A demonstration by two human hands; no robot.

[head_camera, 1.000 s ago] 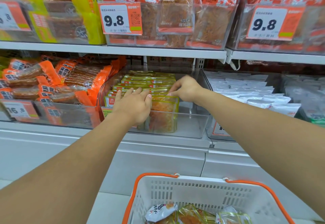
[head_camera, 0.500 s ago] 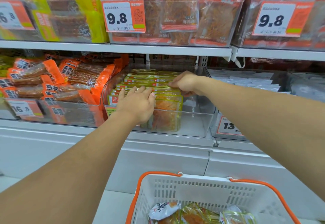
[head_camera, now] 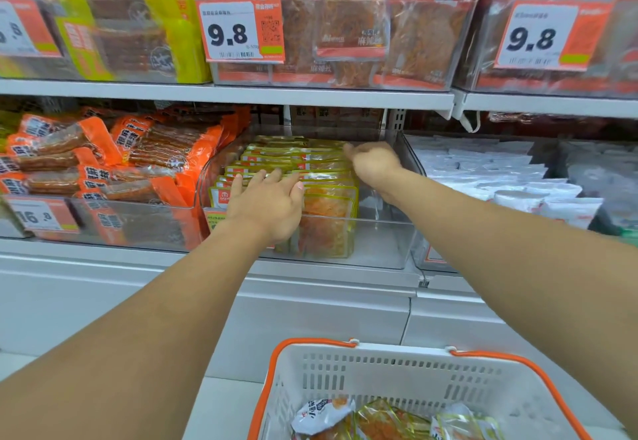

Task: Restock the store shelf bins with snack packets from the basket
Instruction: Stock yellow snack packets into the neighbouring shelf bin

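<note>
Barely moved since a second ago: left hand (head_camera: 267, 203) a touch further over the packet row, right hand (head_camera: 374, 160) slid back toward 12 o'clock in the bin. Same tidying step, no new packet fetched.

Left hand: fingers straight and spread, resting flat on top edges of yellow snack packets (head_camera: 297, 167), palm against the front packet (head_camera: 326, 222). Holding nothing, pressing or steadying the row.

Right hand: fingers curled at the back of the row, at 1 o'clock from the left hand. Blurred; looks like pinching a packet edge, but cannot tell for sure.

Clear bin (head_camera: 379, 246): packets stand upright in a file along the left side, bare gap on the right side and at front. Room for more.

Basket (head_camera: 397, 367) at 6 o'clock, below the shelf, well apart from both hands. A few packets (head_camera: 390, 420) left inside, so restock not finished.

Neighbours: orange packets (head_camera: 103, 163) at 9 o'clock of the bin, white packets (head_camera: 500, 177) at 3 o'clock. Price tags (head_camera: 241, 30) on the upper shelf at 12 o'clock.

Judgement: row being squared up and pushed back to free front space. Next likely a reach down to the basket. Risk: loose row toppling into the gap once the left hand lifts.
</note>
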